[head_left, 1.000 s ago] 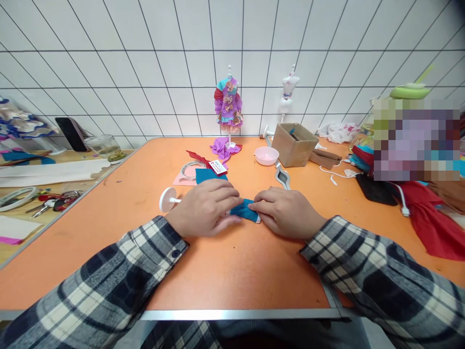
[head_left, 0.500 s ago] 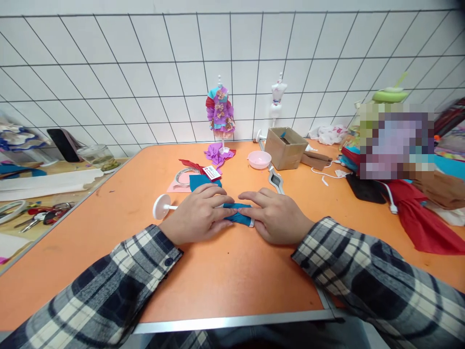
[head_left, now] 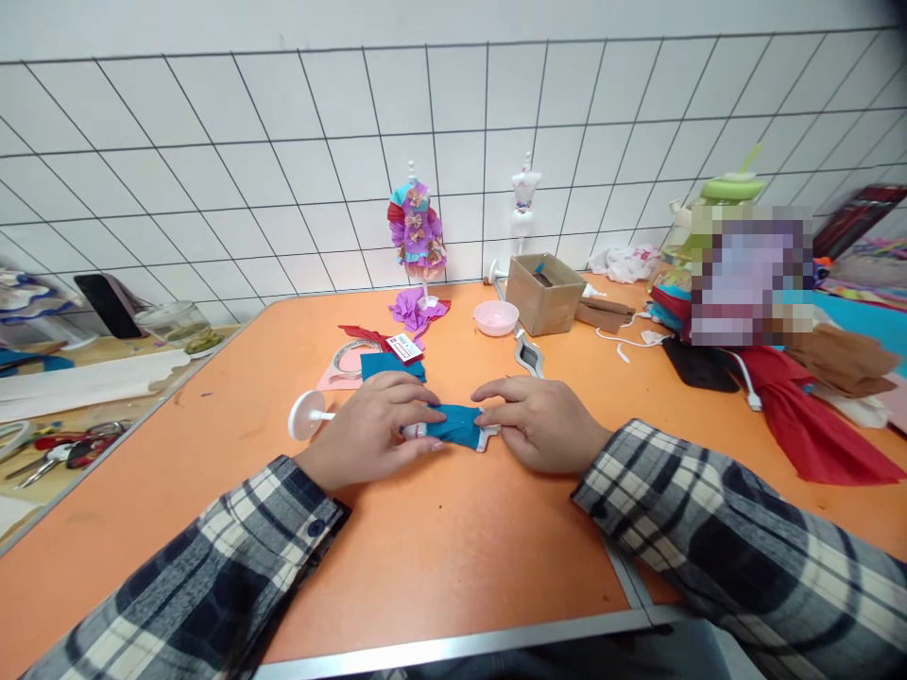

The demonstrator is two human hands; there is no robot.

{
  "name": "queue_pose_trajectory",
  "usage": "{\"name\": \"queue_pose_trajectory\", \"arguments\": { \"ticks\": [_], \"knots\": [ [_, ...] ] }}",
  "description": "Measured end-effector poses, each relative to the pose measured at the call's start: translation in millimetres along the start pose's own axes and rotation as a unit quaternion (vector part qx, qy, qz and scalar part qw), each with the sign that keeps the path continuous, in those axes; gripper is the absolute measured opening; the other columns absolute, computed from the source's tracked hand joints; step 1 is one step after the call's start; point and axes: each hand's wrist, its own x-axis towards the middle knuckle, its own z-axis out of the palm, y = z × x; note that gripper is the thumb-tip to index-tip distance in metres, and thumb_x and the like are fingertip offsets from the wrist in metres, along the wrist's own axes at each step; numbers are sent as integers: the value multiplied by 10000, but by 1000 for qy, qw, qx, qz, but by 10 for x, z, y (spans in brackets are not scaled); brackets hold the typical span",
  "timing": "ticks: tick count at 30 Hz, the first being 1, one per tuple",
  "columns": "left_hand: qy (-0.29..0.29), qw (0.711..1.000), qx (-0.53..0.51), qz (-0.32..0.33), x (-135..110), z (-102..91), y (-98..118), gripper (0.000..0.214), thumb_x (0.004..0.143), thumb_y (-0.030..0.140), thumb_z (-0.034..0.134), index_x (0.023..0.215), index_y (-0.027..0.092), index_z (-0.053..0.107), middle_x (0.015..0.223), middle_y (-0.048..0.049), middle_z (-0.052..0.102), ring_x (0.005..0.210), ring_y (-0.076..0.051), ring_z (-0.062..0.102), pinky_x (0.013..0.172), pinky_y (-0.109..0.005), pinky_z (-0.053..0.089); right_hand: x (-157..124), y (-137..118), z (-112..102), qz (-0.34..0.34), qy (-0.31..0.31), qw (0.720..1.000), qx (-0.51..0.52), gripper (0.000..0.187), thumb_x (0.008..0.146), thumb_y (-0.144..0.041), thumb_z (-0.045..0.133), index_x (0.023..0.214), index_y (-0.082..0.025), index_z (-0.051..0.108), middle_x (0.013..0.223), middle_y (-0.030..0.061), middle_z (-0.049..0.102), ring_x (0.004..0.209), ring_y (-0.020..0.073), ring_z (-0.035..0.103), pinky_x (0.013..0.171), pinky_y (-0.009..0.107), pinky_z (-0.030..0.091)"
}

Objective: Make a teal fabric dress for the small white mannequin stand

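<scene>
A small white mannequin lies on its side on the orange table [head_left: 453, 557], wrapped in teal cloth [head_left: 453, 425]; its round white base [head_left: 304, 416] sticks out to the left. My left hand [head_left: 368, 434] is curled over the mannequin's stand end, fingers pressing the cloth. My right hand [head_left: 542, 423] pinches the cloth at the mannequin's white upper end. Both sleeves are plaid.
Behind my hands lie a teal fabric piece [head_left: 389, 366], a tape roll [head_left: 350, 357], a red-and-white tag [head_left: 403, 347] and purple cloth [head_left: 417, 307]. A dressed mannequin [head_left: 415, 227], a bare mannequin [head_left: 524, 200], a pink bowl [head_left: 496, 317] and a cardboard box [head_left: 544, 293] stand farther back. Red fabric [head_left: 814, 425] lies to the right.
My hands have drawn slightly apart, showing more of the teal cloth and the mannequin's white end. The view has shifted to the right and tilted up a little.
</scene>
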Motion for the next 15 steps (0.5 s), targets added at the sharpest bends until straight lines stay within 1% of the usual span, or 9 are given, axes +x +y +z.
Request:
{"name": "queue_pose_trajectory", "arguments": {
  "ticks": [3, 6, 8, 10, 12, 14, 15],
  "knots": [
    [5, 999, -26, -28, 1, 5, 6, 297, 853, 416, 594, 1068, 230, 677, 1068, -76, 689, 1026, -249, 587, 922, -410, 444, 6, 21, 2, 7, -7, 1000, 14, 351, 771, -112, 500, 982, -285, 722, 1202, -9, 634, 982, 184, 617, 802, 311, 466],
    [-1, 998, -13, -63, 2, 12, 30, 495, 793, 520, 624, 1188, 222, 611, 1132, -96, 673, 1076, -281, 578, 941, -427, 434, 26, 33, -4, 14, 1, 999, 42, 358, 770, -103, 488, 995, -269, 712, 1163, 2, 651, 970, 172, 622, 783, 288, 463],
    [-22, 996, 12, -89, -2, 4, 44, 633, 740, 596, 635, 1245, 221, 571, 1173, -111, 656, 1082, -305, 581, 935, -438, 433, 40, 56, -5, 44, 15, 997, 63, 357, 784, -95, 467, 1011, -247, 697, 1110, 11, 670, 954, 159, 622, 781, 272, 459],
    [-47, 992, 41, -112, -15, -28, 37, 694, 710, 633, 634, 1270, 230, 555, 1175, -118, 657, 1036, -320, 605, 885, -433, 451, 51, 104, -1, 93, 19, 993, 67, 350, 790, -102, 474, 1045, -232, 675, 1061, 20, 683, 948, 162, 619, 785, 273, 454],
    [-69, 987, 61, -131, -44, -90, -3, 689, 694, 621, 646, 1274, 260, 559, 1150, -109, 672, 982, -326, 628, 806, -408, 474, 58, 174, 4, 143, 8, 988, 59, 314, 788, -142, 514, 1056, -216, 660, 1033, 33, 688, 956, 185, 612, 796, 289, 446],
    [-92, 983, 59, -147, -92, -171, -74, 606, 697, 575, 655, 1236, 305, 590, 1093, -81, 696, 940, -314, 642, 727, -364, 484, 65, 255, 2, 181, -6, 982, 58, 261, 791, -175, 531, 1015, -204, 662, 998, 41, 692, 941, 196, 611, 791, 294, 436],
    [-103, 981, 47, -157, -120, -211, -116, 527, 716, 543, 644, 1194, 323, 617, 1047, -64, 708, 916, -296, 650, 695, -337, 483, 69, 296, -4, 200, -9, 978, 62, 235, 796, -177, 525, 984, -202, 664, 979, 39, 694, 919, 193, 613, 773, 288, 432]
  ]
}}
